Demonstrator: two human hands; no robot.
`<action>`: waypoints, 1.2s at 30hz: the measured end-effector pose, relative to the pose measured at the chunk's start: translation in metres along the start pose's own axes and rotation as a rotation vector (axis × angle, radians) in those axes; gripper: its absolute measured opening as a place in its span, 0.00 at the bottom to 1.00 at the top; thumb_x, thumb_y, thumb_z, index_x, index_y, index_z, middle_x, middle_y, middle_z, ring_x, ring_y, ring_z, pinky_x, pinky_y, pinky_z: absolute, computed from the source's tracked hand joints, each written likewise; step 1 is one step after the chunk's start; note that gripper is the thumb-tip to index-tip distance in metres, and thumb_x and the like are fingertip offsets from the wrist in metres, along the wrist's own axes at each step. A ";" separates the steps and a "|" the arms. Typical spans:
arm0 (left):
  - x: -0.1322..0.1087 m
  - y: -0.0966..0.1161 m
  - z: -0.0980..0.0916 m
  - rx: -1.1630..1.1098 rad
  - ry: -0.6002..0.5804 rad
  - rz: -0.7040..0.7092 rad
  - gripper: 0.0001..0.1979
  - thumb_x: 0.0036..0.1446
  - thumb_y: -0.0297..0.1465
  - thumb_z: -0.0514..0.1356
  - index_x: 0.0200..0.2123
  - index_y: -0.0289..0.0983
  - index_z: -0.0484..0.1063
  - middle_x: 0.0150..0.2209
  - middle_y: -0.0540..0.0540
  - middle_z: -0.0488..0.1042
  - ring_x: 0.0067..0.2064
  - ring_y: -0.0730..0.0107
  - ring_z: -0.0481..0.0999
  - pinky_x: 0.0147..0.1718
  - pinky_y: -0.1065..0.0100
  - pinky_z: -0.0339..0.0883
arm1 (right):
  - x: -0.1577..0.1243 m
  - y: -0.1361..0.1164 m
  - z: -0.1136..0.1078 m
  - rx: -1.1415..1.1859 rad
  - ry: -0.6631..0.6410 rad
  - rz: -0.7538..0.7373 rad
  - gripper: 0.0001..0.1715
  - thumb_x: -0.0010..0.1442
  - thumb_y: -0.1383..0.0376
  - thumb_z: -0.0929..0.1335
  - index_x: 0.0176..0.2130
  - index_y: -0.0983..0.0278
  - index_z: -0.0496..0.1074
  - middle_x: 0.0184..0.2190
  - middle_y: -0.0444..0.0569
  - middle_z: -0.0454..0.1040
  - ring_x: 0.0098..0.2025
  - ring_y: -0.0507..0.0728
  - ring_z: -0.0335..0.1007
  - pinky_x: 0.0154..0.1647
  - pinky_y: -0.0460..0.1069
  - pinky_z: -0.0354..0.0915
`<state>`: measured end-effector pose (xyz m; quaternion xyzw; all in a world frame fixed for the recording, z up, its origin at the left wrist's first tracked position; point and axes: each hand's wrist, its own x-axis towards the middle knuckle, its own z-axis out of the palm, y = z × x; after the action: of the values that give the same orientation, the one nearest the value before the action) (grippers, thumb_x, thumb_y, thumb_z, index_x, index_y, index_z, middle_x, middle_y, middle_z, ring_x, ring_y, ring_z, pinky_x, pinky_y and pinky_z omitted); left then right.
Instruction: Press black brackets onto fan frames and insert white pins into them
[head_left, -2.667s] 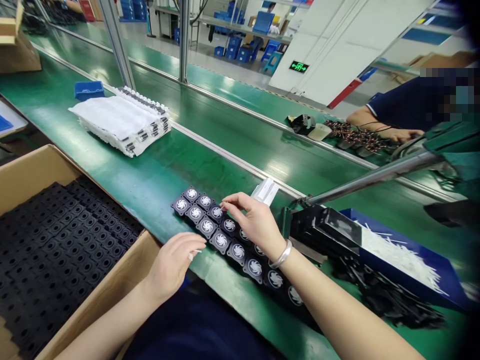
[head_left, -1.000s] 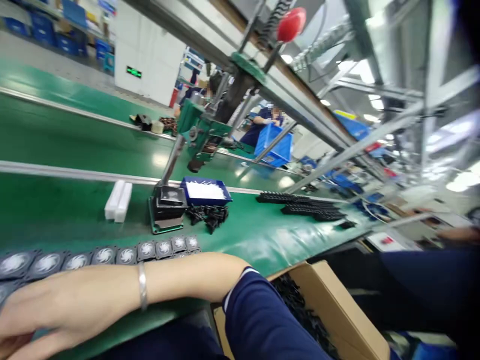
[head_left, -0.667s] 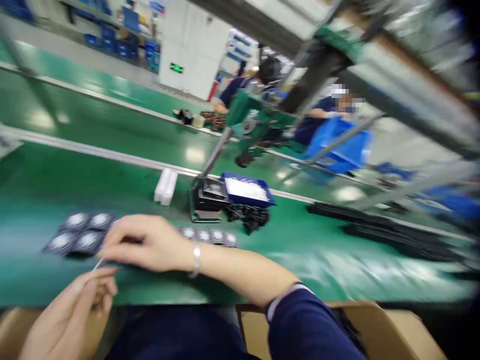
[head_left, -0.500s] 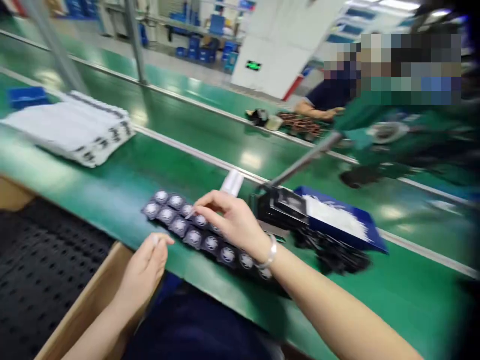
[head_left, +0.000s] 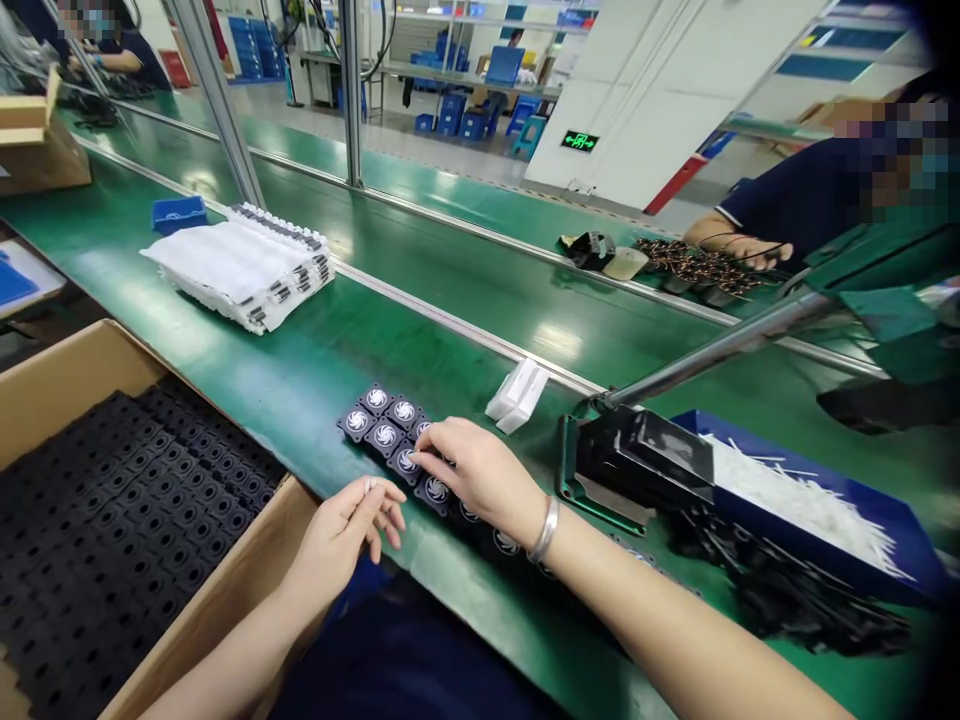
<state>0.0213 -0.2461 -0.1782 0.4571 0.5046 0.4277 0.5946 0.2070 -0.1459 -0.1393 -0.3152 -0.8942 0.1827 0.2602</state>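
Small black cooling fans [head_left: 385,435] with white swirl-shaped blades lie in two rows, side by side on the green bench. Over them is my right hand [head_left: 480,470], thumb and forefinger pinched together at one fan; what lies between the fingertips is too small to make out. My right hand and forearm hide part of the rows. In front of the near row hovers my left hand [head_left: 349,525], apart from the fans. Its thumb presses against the forefinger, where a tiny pale spot shows, and the other fingers curl loosely.
A cardboard box [head_left: 300,510] of black fan parts [head_left: 127,530] stands at lower left. White bundles [head_left: 225,260] lie farther back. White blocks [head_left: 517,393], a black device [head_left: 649,455], a blue bin [head_left: 892,500] of white strips and dark cables [head_left: 795,590] are rightward. A co-worker's hand [head_left: 757,252] is across.
The view has swung left, so the bench appears farther right. My right hand has shifted along the fans from the back row towards the near row. The left hand's fingers have loosened somewhat.
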 end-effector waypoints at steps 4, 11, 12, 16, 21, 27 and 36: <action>0.002 -0.002 0.000 0.037 -0.019 0.029 0.21 0.67 0.47 0.50 0.44 0.34 0.69 0.30 0.50 0.67 0.23 0.79 0.63 0.21 0.74 0.55 | 0.009 -0.010 -0.038 -0.058 0.383 0.069 0.08 0.67 0.60 0.68 0.40 0.63 0.70 0.33 0.49 0.72 0.34 0.56 0.68 0.37 0.52 0.64; 0.007 -0.001 0.006 0.077 -0.100 0.070 0.21 0.69 0.44 0.49 0.32 0.34 0.67 0.24 0.54 0.61 0.21 0.81 0.54 0.21 0.73 0.49 | -0.006 -0.022 -0.030 0.183 -0.052 0.031 0.12 0.66 0.63 0.69 0.49 0.63 0.69 0.42 0.51 0.71 0.43 0.56 0.69 0.44 0.51 0.68; 0.008 0.000 0.007 0.078 -0.107 0.070 0.22 0.68 0.45 0.50 0.29 0.34 0.65 0.22 0.54 0.59 0.21 0.81 0.53 0.21 0.73 0.48 | -0.009 -0.021 -0.022 0.204 -0.093 0.045 0.14 0.66 0.62 0.69 0.51 0.63 0.69 0.44 0.51 0.71 0.44 0.56 0.69 0.44 0.51 0.68; 0.009 -0.001 0.008 0.048 -0.125 0.034 0.20 0.68 0.45 0.50 0.33 0.34 0.67 0.23 0.54 0.60 0.20 0.80 0.54 0.19 0.73 0.47 | -0.008 -0.014 -0.004 0.138 -0.099 0.085 0.14 0.68 0.66 0.66 0.53 0.64 0.69 0.45 0.53 0.70 0.45 0.58 0.69 0.46 0.53 0.68; 0.009 -0.004 0.005 0.073 -0.092 0.043 0.19 0.68 0.44 0.50 0.34 0.34 0.66 0.25 0.53 0.62 0.21 0.80 0.56 0.21 0.73 0.50 | -0.002 -0.012 -0.007 0.247 -0.091 0.076 0.10 0.67 0.68 0.66 0.49 0.64 0.72 0.41 0.50 0.70 0.41 0.55 0.69 0.44 0.51 0.67; 0.010 -0.004 0.007 0.131 -0.119 0.088 0.24 0.69 0.44 0.49 0.27 0.34 0.66 0.20 0.54 0.57 0.21 0.79 0.55 0.23 0.72 0.51 | -0.002 -0.021 -0.008 0.452 -0.187 0.065 0.05 0.65 0.67 0.69 0.35 0.65 0.72 0.31 0.44 0.71 0.33 0.51 0.66 0.35 0.46 0.63; 0.016 0.004 0.005 0.002 0.024 0.064 0.21 0.67 0.44 0.51 0.46 0.32 0.70 0.27 0.50 0.68 0.21 0.80 0.60 0.21 0.73 0.53 | 0.031 0.018 -0.013 0.439 0.189 0.279 0.06 0.65 0.63 0.68 0.37 0.64 0.73 0.32 0.44 0.76 0.34 0.53 0.73 0.36 0.47 0.65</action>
<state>0.0284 -0.2304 -0.1776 0.4684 0.4972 0.4516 0.5739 0.2024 -0.1103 -0.1270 -0.3870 -0.7530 0.3757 0.3769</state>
